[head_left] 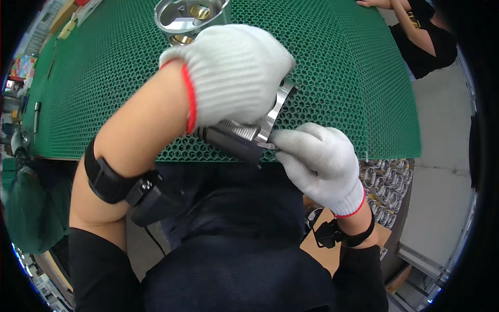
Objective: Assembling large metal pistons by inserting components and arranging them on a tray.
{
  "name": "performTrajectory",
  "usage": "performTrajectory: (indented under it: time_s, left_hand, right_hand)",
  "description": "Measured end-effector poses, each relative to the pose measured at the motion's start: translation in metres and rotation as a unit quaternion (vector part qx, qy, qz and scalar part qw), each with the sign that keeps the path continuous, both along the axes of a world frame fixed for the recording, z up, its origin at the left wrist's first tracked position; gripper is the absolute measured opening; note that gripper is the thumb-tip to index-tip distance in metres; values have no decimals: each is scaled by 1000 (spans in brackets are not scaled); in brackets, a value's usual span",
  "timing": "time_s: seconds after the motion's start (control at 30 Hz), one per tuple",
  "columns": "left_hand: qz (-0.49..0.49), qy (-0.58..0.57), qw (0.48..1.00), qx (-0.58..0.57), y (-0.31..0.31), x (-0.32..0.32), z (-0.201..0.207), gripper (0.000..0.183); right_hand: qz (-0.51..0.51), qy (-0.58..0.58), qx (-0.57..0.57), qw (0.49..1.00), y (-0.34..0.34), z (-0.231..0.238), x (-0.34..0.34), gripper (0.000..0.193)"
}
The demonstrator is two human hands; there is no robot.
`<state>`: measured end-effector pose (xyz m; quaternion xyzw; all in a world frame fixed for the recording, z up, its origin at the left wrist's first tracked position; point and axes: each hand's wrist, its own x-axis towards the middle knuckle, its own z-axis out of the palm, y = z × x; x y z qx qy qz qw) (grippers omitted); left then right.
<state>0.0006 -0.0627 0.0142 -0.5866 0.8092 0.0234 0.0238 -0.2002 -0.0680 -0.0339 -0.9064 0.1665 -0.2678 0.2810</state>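
My left hand (236,73), in a white knit glove with a red cuff, is closed over a metal piston (269,120). The piston lies tilted near the mat's front edge, showing a bright machined band and a dark skirt (228,144). The glove covers much of it, and the left fingertips are hidden. At the piston's near right end, my gloved right hand (319,161) is closed in a pinch. A small shiny tip (267,146) shows at its fingertips; its kind cannot be made out. Beyond my left hand stands another silver piston (179,25) with brass-coloured bushings.
A green honeycomb mat (332,67) covers the table. At the upper right, a person in black (426,41) rests a hand on it. Below its right edge lie several metal parts (387,182) and cardboard (319,252). A pen-like tool (37,115) lies far left.
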Motion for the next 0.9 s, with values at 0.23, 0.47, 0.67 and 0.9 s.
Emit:
performTrajectory:
  time_s: [0.23, 0.47, 0.67, 0.9]
  left_hand:
    - [0, -8, 1000, -2, -9, -4, 3, 31]
    - [22, 249, 958, -142, 50, 42, -23, 51]
    - [237, 704, 626, -236, 150, 43, -101, 100]
    - [230, 405, 858, -215, 164, 74, -88, 131]
  right_hand:
    - [62, 208, -121, 969, -11, 44, 4, 12]
    - [176, 394, 11, 902, -8, 37, -10, 14]
    - [-19, -128, 599, 790, 13, -15, -43, 30]
    - [-29, 70, 609, 789, 39, -19, -1, 33]
